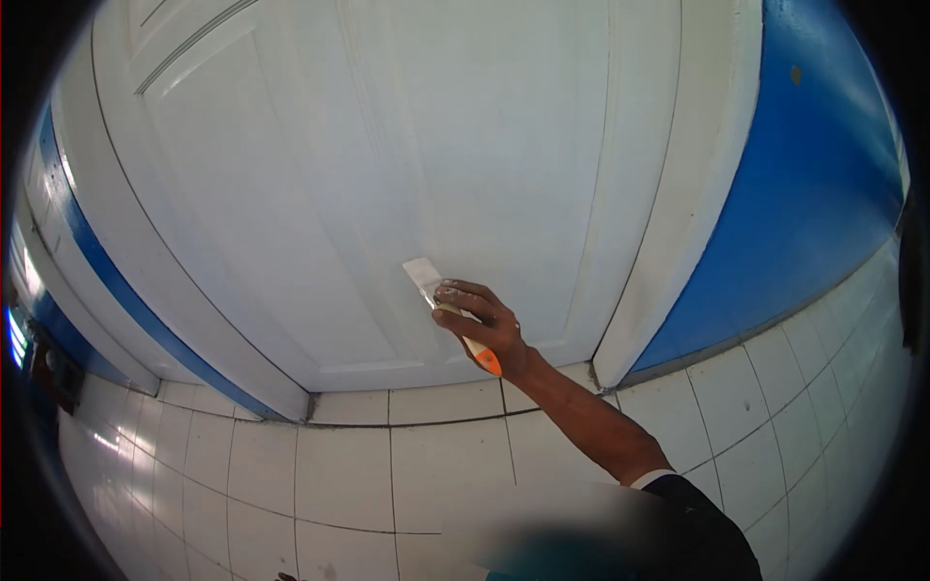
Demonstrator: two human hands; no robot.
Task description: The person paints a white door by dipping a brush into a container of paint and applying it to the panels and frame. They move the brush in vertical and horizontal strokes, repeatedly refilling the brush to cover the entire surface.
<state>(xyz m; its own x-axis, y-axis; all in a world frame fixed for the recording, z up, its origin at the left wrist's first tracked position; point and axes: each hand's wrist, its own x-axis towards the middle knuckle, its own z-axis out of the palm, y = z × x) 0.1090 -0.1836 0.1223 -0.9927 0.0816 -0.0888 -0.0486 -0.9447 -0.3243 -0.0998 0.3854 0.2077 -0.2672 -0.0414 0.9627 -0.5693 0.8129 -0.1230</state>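
My right hand (481, 324) is closed around a paintbrush (422, 274), its fingers wrapped over the upper handle and metal band. White paint coats the bristles, which point up and to the left against the lower part of a white panelled door (504, 194). The orange end of the handle sticks out below my palm. White specks of paint mark my fingers. My left hand does not appear in the view.
A white door frame (668, 213) borders the door, with a blue wall (790, 184) to its right. White floor tiles (339, 470) with dark joints lie in front. Another blue strip (126, 276) runs along the left. A blurred teal shape (562, 554) covers the bottom.
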